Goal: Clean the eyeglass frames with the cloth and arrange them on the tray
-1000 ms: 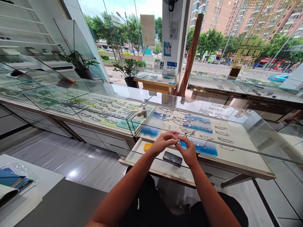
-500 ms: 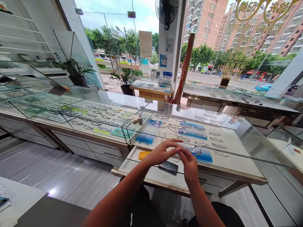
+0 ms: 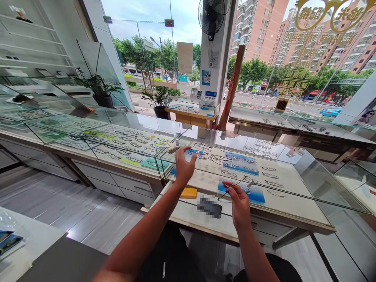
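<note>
My right hand (image 3: 240,203) pinches a pair of thin-framed eyeglasses (image 3: 241,180) above the open drawer, and part of the frame is hidden by my fingers. My left hand (image 3: 185,166) is raised over the glass display case, its thumb and fingers curved apart with nothing seen between them. Just behind it, a small beige item (image 3: 172,147) rests on the case top; the small bottle beside it is mostly covered by my hand. Below my hands, a yellow folded cloth or pouch (image 3: 188,193) and a dark, blurred-out phone-like object (image 3: 210,207) lie in the pale drawer (image 3: 185,213).
Rows of eyeglasses (image 3: 272,183) and blue display mats (image 3: 239,162) lie under the case glass. Another glass case (image 3: 117,121) extends left. A grey-and-white table (image 3: 44,231) stands at lower left. Potted plants (image 3: 101,88) and windows are beyond.
My left hand has let go of the eyeglasses and moved up and left toward the small bottle on the case. My right hand keeps the eyeglasses and has shifted slightly.
</note>
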A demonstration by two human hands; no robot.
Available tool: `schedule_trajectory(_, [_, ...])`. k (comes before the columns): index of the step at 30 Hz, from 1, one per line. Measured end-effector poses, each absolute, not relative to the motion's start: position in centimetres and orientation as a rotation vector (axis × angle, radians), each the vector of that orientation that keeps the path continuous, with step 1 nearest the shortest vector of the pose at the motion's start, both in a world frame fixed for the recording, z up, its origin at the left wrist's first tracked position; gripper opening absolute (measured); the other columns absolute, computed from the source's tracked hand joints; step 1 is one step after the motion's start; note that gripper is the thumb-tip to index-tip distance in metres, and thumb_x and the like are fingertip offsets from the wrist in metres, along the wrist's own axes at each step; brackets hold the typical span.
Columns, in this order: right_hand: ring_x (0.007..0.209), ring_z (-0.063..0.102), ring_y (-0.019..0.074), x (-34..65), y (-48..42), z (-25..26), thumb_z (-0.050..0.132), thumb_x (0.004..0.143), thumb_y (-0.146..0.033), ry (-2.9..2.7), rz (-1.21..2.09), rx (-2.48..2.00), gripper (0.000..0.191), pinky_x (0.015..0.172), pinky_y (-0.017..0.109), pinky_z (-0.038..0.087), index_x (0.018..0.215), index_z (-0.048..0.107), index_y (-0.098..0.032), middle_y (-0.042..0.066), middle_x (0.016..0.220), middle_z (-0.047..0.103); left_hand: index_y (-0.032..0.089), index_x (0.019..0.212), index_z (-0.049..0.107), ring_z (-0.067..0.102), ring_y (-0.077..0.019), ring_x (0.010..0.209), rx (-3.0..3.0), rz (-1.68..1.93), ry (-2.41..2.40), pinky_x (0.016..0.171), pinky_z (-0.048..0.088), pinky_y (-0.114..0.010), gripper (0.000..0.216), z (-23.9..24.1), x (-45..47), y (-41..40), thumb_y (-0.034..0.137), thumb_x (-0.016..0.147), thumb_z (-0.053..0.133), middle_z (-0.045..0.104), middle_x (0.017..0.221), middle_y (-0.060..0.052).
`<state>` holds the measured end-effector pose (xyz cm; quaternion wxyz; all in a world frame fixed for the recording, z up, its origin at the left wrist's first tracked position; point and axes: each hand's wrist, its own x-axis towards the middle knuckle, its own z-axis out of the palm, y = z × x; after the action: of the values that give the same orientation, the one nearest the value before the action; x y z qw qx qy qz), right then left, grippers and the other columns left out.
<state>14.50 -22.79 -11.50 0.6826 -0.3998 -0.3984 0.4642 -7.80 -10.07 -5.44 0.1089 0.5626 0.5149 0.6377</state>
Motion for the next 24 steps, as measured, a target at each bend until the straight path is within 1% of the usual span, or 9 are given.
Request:
schedule_trajectory(2, [0.124, 0.071, 0.0319, 15.0, -23.2, -11.1, 0.084, 0.087, -0.053, -0.898, 1.051, -0.900, 0.035, 0.117, 0.053, 0.048, 0.108, 0.086, -0.025, 0.011, 0.122, 0.083, 0.019, 0.136, 0.057, 0.054, -0.0310, 0.137, 1.554, 1.905, 1.866, 0.119, 0.041, -0.047, 0.047, -5.6, -10.0, -6.5, 0.024, 0.092, 0.072, 0.056, 0.145, -0.017])
schedule_trajectory(3, [0.124, 0.071, 0.0319, 15.2, -23.4, -10.9, 0.084, 0.087, -0.053, -0.903, 1.054, -0.904, 0.035, 0.118, 0.053, 0.048, 0.109, 0.086, -0.025, 0.011, 0.123, 0.083, 0.017, 0.138, 0.054, 0.051, -0.0340, 0.140, 1.505, 1.889, 1.944, 0.121, 0.038, -0.050, 0.052, -5.7, -11.0, -4.8, 0.020, 0.090, 0.073, 0.054, 0.147, -0.020])
schedule_trajectory(5, [0.123, 0.071, 0.0318, 15.7, -23.7, -10.5, 0.084, 0.087, -0.053, -0.914, 1.050, -0.913, 0.035, 0.117, 0.052, 0.049, 0.109, 0.086, -0.026, 0.010, 0.123, 0.083, 0.017, 0.138, 0.052, 0.050, -0.0385, 0.140, 1.486, 1.819, 2.005, 0.119, 0.035, -0.055, 0.057, -5.8, -12.7, -2.1, 0.016, 0.086, 0.077, 0.058, 0.145, -0.022])
schedule_trajectory(8, [0.119, 0.073, 0.0321, 16.5, -24.0, -10.1, 0.085, 0.086, -0.054, -0.922, 1.018, -0.922, 0.034, 0.114, 0.052, 0.052, 0.106, 0.087, -0.026, 0.010, 0.123, 0.083, 0.016, 0.142, 0.048, 0.052, -0.0390, 0.136, 1.555, 1.552, 2.136, 0.113, 0.036, -0.055, 0.061, -6.2, -14.5, 0.5, 0.025, 0.090, 0.079, 0.064, 0.141, -0.020])
schedule_trajectory(10, [0.120, 0.074, 0.0326, 16.9, -24.1, -9.9, 0.086, 0.085, -0.055, -0.919, 1.005, -0.924, 0.035, 0.114, 0.052, 0.052, 0.106, 0.087, -0.026, 0.009, 0.122, 0.083, 0.013, 0.138, 0.050, 0.053, -0.0386, 0.133, 1.593, 1.456, 2.172, 0.111, 0.035, -0.055, 0.056, -6.6, -15.3, 1.3, 0.026, 0.091, 0.078, 0.067, 0.133, -0.018])
schedule_trajectory(13, [0.122, 0.074, 0.0331, 17.4, -24.2, -9.9, 0.087, 0.084, -0.054, -0.901, 0.988, -0.921, 0.035, 0.115, 0.054, 0.053, 0.106, 0.086, -0.027, 0.009, 0.122, 0.084, 0.011, 0.122, 0.055, 0.056, -0.0373, 0.125, 1.660, 1.410, 2.164, 0.107, 0.034, -0.055, 0.036, -7.3, -15.9, 1.6, 0.024, 0.094, 0.074, 0.069, 0.120, -0.017])
schedule_trajectory(15, [0.122, 0.074, 0.0334, 17.5, -24.2, -9.9, 0.088, 0.083, -0.053, -0.894, 0.966, -0.917, 0.035, 0.115, 0.055, 0.054, 0.105, 0.086, -0.026, 0.009, 0.122, 0.084, 0.012, 0.117, 0.056, 0.057, -0.0370, 0.124, 1.709, 1.423, 2.154, 0.107, 0.033, -0.055, 0.026, -7.7, -15.9, 1.4, 0.023, 0.097, 0.068, 0.069, 0.119, -0.017])
schedule_trajectory(19, [0.122, 0.075, 0.0337, 17.0, -23.7, -9.9, 0.089, 0.082, -0.054, -0.889, 0.948, -0.914, 0.037, 0.115, 0.056, 0.054, 0.105, 0.086, -0.025, 0.011, 0.121, 0.084, 0.013, 0.124, 0.054, 0.053, -0.0379, 0.129, 1.805, 1.573, 2.089, 0.111, 0.032, -0.056, 0.023, -8.2, -14.8, 0.1, 0.023, 0.104, 0.055, 0.065, 0.127, -0.019])
schedule_trajectory(24, [0.118, 0.076, 0.0338, 16.0, -21.0, -9.6, 0.090, 0.078, -0.056, -0.916, 0.930, -0.919, 0.039, 0.109, 0.054, 0.057, 0.102, 0.086, -0.025, 0.011, 0.119, 0.084, 0.016, 0.133, 0.051, 0.059, -0.0305, 0.118, 2.080, 1.695, 1.752, 0.106, 0.044, -0.044, 0.028, -8.4, -11.2, -1.2, 0.026, 0.108, 0.045, 0.063, 0.124, -0.016])
